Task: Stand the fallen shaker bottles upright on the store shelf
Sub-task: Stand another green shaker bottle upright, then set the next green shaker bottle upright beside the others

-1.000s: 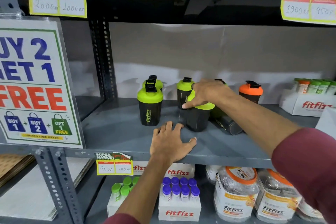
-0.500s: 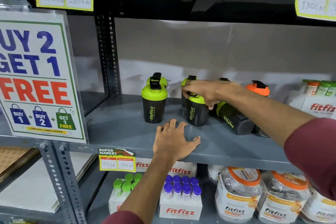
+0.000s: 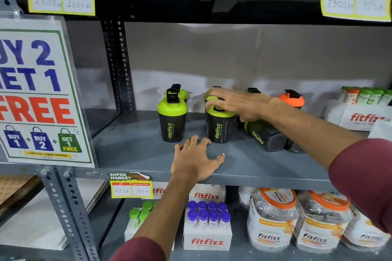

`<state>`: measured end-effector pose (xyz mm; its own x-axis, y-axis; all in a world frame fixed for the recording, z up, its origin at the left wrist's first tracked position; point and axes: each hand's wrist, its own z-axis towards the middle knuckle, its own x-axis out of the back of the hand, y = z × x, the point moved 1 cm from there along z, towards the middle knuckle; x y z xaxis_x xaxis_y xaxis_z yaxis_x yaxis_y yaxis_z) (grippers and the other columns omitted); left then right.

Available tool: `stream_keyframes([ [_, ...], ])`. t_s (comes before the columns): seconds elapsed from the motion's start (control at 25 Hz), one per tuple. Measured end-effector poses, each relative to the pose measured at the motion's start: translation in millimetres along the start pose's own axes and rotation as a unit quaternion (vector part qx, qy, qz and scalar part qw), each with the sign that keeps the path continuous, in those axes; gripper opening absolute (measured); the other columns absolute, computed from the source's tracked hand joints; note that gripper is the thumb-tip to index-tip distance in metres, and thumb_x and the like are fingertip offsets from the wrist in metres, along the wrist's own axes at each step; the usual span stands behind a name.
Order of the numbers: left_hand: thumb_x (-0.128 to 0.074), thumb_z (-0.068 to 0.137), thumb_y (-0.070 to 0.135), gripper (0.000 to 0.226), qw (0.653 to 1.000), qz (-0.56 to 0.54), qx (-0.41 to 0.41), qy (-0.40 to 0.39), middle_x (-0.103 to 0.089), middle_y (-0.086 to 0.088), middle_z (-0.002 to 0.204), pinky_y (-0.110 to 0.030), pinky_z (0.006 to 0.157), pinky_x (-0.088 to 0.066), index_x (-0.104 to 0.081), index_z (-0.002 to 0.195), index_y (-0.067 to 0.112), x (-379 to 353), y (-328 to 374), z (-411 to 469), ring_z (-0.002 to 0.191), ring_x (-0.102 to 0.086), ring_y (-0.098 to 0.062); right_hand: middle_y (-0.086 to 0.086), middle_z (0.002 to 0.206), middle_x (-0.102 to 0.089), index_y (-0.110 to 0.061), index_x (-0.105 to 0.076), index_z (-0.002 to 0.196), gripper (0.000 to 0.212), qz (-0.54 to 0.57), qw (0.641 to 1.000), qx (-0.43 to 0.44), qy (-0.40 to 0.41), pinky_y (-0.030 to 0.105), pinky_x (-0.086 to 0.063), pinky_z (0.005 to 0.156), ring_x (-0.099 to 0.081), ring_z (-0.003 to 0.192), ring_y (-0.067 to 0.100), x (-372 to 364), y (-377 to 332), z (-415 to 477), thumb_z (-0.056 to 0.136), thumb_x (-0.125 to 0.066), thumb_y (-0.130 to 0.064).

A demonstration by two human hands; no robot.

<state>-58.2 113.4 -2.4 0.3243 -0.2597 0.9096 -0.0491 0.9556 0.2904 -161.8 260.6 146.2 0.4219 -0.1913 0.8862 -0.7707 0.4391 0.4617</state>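
Note:
Black "fitfizz" shaker bottles with green lids are on the grey shelf. One stands upright at the left front, with another behind it. A third stands upright in the middle; my right hand lies over its lid with fingers spread loosely. To its right a green-lidded bottle lies on its side, base toward me. An orange-lidded bottle sits further right, its body hidden by my forearm. My left hand rests flat on the shelf's front edge, holding nothing.
A white fitfizz box of small tubes stands at the shelf's right end. A large "Buy 2 Get 1 Free" sign hangs at the left by the slotted upright post. The lower shelf holds tube boxes and jars.
My right hand brought the tilted middle bottle upright onto the shelf and has loosened from gripping its lid to lying over it. My left hand has stayed put.

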Motion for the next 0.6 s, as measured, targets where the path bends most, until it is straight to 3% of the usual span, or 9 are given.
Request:
stream_keyframes([
  [0.08,-0.041,0.085,0.076,0.069,1.0,-0.015,0.007,0.008,-0.048,0.001,0.136,-0.044,0.11,-0.028,-0.052,0.136,0.031,0,2,-2,0.131,-0.044,-0.022,-0.004,0.159,-0.016,-0.04,-0.022,0.147,0.123,0.101,0.989,-0.09,0.059,0.057,-0.042,0.107,-0.033,0.144,0.029,-2,9,-17,0.053,-0.096,-0.008],
  [0.12,-0.043,0.085,0.075,0.069,1.0,-0.017,0.009,0.018,-0.047,0.0,0.134,-0.043,0.109,-0.029,-0.054,0.135,0.029,1,4,-4,0.13,-0.044,-0.023,-0.004,0.156,-0.021,-0.042,-0.022,0.146,0.12,0.142,0.977,-0.141,0.073,0.053,-0.048,0.1,-0.04,0.139,0.029,-8,15,-29,0.055,-0.097,-0.021],
  [0.24,-0.048,0.086,0.072,0.066,0.999,0.011,0.007,0.038,-0.045,-0.002,0.13,-0.043,0.107,-0.033,-0.055,0.134,0.027,1,11,-11,0.127,-0.041,-0.024,0.006,0.146,-0.044,-0.033,-0.029,0.144,0.087,0.13,0.951,-0.273,0.059,0.051,-0.052,0.095,-0.053,0.128,0.035,-30,18,-64,0.074,-0.075,-0.06],
  [0.32,-0.05,0.086,0.071,0.065,1.0,0.013,0.001,0.027,-0.043,-0.003,0.129,-0.044,0.106,-0.032,-0.055,0.134,0.027,1,20,-15,0.127,-0.038,-0.024,0.014,0.136,-0.054,-0.025,-0.033,0.144,0.081,0.111,0.935,-0.337,0.019,0.049,-0.051,0.095,-0.057,0.123,0.038,-45,9,-76,0.082,-0.056,-0.072],
  [0.44,-0.056,0.085,0.068,0.063,0.998,-0.019,-0.054,-0.027,-0.041,-0.003,0.127,-0.045,0.106,-0.035,-0.056,0.133,0.027,-4,53,-13,0.127,-0.036,-0.025,0.019,0.133,-0.057,-0.017,-0.027,0.151,0.088,0.152,0.914,-0.374,-0.028,0.045,-0.049,0.094,-0.058,0.122,0.039,-61,-1,-80,0.085,-0.055,-0.069],
  [0.52,-0.058,0.086,0.064,0.059,0.993,-0.031,-0.093,-0.059,-0.042,-0.003,0.125,-0.044,0.105,-0.036,-0.058,0.131,0.026,-8,79,-8,0.127,-0.037,-0.025,0.02,0.136,-0.057,-0.011,-0.02,0.155,0.092,0.202,0.897,-0.393,-0.014,0.044,-0.048,0.097,-0.056,0.126,0.041,-63,-4,-78,0.088,-0.06,-0.06],
  [0.6,-0.055,0.089,0.061,0.055,0.992,-0.02,-0.116,-0.043,-0.042,-0.004,0.126,-0.043,0.104,-0.035,-0.057,0.13,0.024,-15,94,-5,0.125,-0.039,-0.025,0.021,0.138,-0.057,-0.005,-0.016,0.156,0.094,0.269,0.868,-0.417,0.012,0.043,-0.046,0.101,-0.054,0.128,0.042,-68,-5,-78,0.09,-0.059,-0.056],
])
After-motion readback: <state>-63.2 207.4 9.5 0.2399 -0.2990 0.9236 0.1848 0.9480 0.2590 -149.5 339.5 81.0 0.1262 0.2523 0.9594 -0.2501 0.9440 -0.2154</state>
